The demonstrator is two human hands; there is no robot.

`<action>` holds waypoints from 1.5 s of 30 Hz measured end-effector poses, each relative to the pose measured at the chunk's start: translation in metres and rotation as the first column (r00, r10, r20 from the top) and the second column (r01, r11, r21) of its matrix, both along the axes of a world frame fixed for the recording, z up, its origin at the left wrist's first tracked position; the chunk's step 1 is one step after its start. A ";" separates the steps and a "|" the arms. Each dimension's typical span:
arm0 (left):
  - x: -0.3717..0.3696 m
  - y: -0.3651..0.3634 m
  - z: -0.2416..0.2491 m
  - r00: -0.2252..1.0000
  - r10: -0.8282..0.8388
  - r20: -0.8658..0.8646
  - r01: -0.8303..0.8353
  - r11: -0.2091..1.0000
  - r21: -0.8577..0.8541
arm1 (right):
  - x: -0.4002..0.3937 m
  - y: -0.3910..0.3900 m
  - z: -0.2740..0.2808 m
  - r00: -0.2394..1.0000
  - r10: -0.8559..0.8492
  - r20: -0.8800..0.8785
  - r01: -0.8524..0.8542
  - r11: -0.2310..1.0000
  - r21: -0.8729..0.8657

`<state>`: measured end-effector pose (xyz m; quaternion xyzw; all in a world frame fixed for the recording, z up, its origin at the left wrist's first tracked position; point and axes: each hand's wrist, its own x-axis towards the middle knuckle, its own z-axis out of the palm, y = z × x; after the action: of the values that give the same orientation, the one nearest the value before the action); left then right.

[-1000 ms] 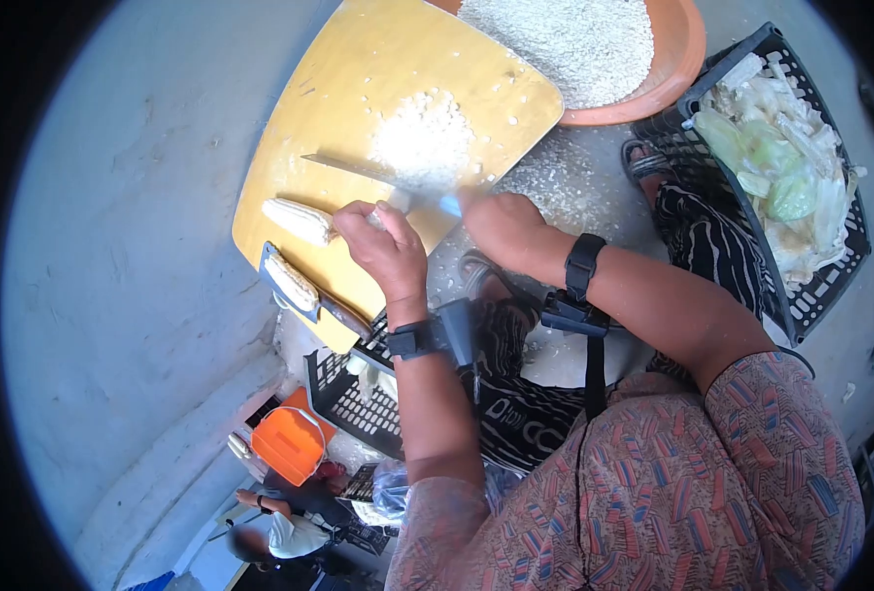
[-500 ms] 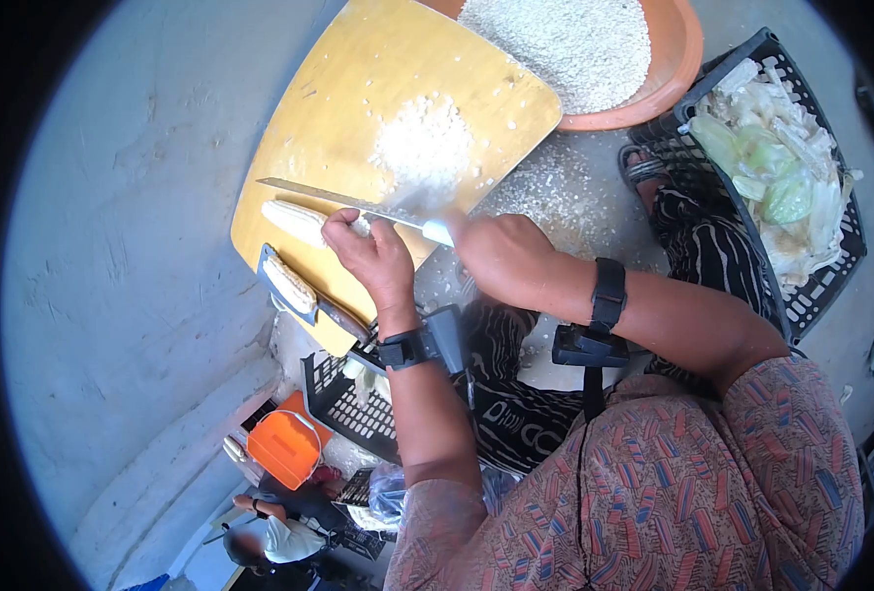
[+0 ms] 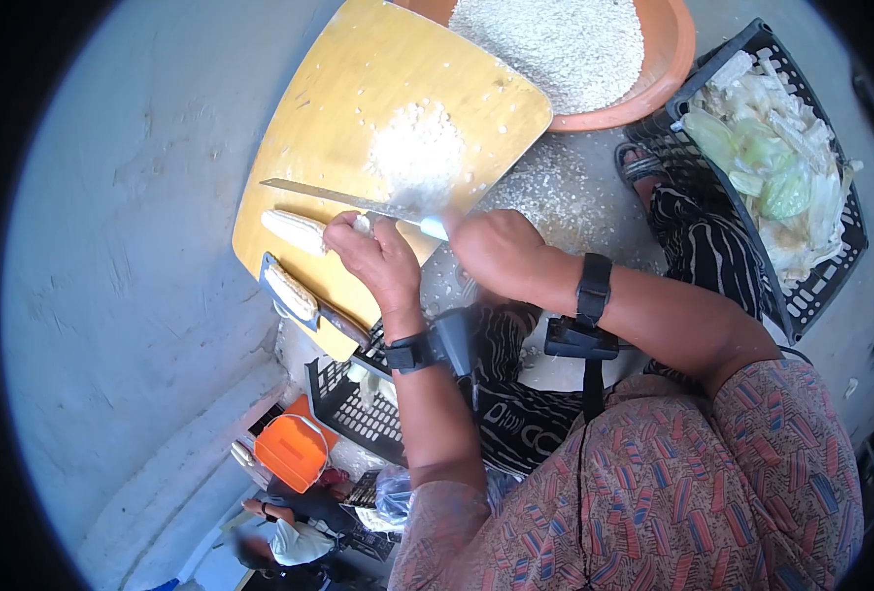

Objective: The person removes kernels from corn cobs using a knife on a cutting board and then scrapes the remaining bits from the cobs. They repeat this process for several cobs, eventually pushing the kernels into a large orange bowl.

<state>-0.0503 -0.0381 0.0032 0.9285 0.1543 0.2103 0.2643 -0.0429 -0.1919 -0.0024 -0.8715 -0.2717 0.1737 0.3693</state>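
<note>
My left hand [image 3: 383,258] is closed around the near end of a white ear of corn [image 3: 294,230] over the yellow board. Part of the ear is hidden by the fingers. My right hand [image 3: 501,251] grips the pale handle of a long knife [image 3: 343,199], whose blade lies across just beyond the left fingers. White corn kernels [image 3: 419,148] are heaped on the yellow board [image 3: 358,69] past the blade. Near the board's left edge, another ear of corn [image 3: 291,288] rests on a wide-bladed cleaver [image 3: 342,322] with a dark handle.
An orange basin [image 3: 675,59] of white kernels stands at the far side. On the right is a black crate [image 3: 844,258] holding husks. Below the board are another black crate [image 3: 376,424] and an orange bucket [image 3: 289,451]. Another person [image 3: 299,540] is at lower left.
The view has shifted slightly. Both hands keep their holds on the ear of corn and the knife, and the knife blade has tilted a little.
</note>
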 end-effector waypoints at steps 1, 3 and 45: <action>0.001 -0.001 0.000 1.000 -0.025 -0.010 0.025 0.999 0.040 | 0.001 -0.003 0.004 1.000 0.012 0.009 -0.012 1.000 0.003; 0.002 -0.001 0.001 0.999 -0.045 -0.016 0.047 0.996 0.076 | 0.000 -0.007 0.009 0.999 0.028 0.023 -0.028 1.000 0.002; 0.001 -0.004 0.002 0.996 0.011 -0.090 -0.011 1.000 -0.002 | -0.005 0.002 0.000 0.996 -0.039 -0.084 0.039 0.999 -0.008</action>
<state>-0.0489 -0.0417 0.0055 0.9358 0.1715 0.1698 0.2569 -0.0480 -0.1896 -0.0026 -0.8698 -0.2382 0.2039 0.3809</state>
